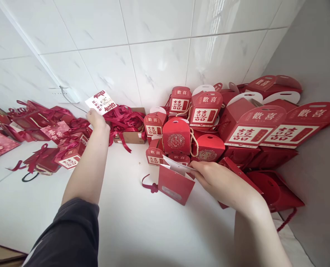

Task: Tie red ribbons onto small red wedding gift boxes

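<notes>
My left hand is stretched out toward the tiled wall, its fingers closed on the lower corner of a white card with red lettering and a small drawing. At the right, my right hand pinches the top edge of a small red paper gift bag, which tilts above the white tabletop with its mouth open. A dark red ribbon with a flower-shaped knot shows beside the bag's left side. Behind the bag stands a bright red box with a gold cord, close to my right hand.
Several red and white candy boxes are stacked at the right against the grey side wall. A cardboard box full of dark red ribbons stands by the tiled wall. Several ribboned red bags lie at the left, below a wall socket.
</notes>
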Demonstrator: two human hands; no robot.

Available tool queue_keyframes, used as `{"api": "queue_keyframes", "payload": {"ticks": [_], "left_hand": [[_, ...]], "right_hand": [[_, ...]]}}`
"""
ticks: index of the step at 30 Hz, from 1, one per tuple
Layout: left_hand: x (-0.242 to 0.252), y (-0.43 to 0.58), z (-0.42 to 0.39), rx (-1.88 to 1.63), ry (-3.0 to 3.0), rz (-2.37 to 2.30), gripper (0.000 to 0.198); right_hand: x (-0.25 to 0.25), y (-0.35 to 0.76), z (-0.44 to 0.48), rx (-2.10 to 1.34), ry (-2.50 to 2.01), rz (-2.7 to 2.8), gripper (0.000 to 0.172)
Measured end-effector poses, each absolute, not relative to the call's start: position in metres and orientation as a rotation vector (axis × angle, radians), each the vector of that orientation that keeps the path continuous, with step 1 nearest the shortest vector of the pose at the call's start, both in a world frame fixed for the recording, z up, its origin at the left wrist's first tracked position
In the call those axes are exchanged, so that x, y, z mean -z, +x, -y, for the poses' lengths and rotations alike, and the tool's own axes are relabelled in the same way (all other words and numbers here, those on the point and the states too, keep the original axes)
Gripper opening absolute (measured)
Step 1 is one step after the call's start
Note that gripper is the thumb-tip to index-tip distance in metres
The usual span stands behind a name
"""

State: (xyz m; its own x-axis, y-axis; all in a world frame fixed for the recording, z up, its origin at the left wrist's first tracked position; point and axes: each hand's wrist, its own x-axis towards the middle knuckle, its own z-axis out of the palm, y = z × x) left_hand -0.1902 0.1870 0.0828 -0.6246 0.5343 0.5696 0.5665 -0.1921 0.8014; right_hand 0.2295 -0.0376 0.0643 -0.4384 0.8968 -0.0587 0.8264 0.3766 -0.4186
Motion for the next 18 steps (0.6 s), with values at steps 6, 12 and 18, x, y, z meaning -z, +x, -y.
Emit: {"api": "queue_keyframes", "payload": {"ticks": [6,12,18], "left_hand": [[-0.083,-0.175,-0.127,2.286,-0.918,1.759,0.017],[-0.054,-0.161,-0.042,2.132,-1.603,1.803,0.017],[-0.008,-0.156,0.003,1.461,-2.098,2.364,0.028]], "right_hand": [[-0.066,0.231,0.036,-0.519,-1.514,2.450,0.026],[-0.068,0.239,0.031,-0.515,-1.419,2.436,0.028],[-0.070,0.239,0.036,-0.499,-1.273,2.389,0.028]]}}
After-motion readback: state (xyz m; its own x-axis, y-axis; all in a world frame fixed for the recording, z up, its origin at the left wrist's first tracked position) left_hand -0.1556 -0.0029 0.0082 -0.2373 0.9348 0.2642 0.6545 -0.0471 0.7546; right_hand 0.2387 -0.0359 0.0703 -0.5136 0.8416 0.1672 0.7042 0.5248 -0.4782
